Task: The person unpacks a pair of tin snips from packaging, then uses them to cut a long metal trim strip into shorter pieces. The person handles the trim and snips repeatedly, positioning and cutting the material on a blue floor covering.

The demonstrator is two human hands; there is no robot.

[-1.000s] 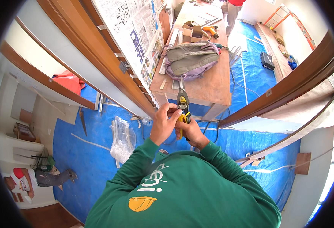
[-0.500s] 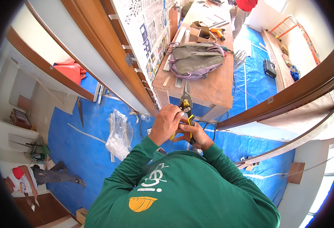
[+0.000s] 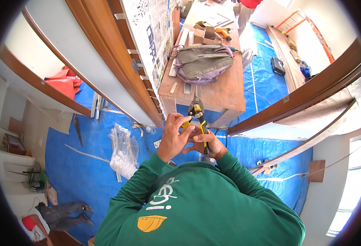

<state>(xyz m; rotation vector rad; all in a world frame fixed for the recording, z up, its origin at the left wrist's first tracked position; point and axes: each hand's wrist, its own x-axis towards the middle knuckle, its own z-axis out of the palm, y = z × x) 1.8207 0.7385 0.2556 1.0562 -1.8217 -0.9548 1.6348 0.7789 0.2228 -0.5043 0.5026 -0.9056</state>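
Observation:
A pair of tin snips (image 3: 196, 109) with a grey head and black-and-yellow handles is held upright in front of my chest, jaws pointing away from me. My right hand (image 3: 214, 146) wraps around the right handle from below. With thumb and fingertips, my left hand (image 3: 173, 137) grips the left handle just under the pivot. The two hands meet between the handles, so part of the left handle is hidden. Just beyond the jaw tips is the near edge of a wooden workbench (image 3: 225, 92).
On the bench lie a grey-purple backpack (image 3: 205, 63), a cardboard box (image 3: 205, 33) and an orange power tool (image 3: 224, 33). Brown frames rise on both sides. A plastic bag (image 3: 123, 151) lies on the blue floor sheet (image 3: 94, 141). Another person (image 3: 65, 213) is at lower left; one stands beyond the bench.
My left fingers have moved from beside the pivot to lower on the left handle, baring more of its yellow grip. The whole view has shifted slightly.

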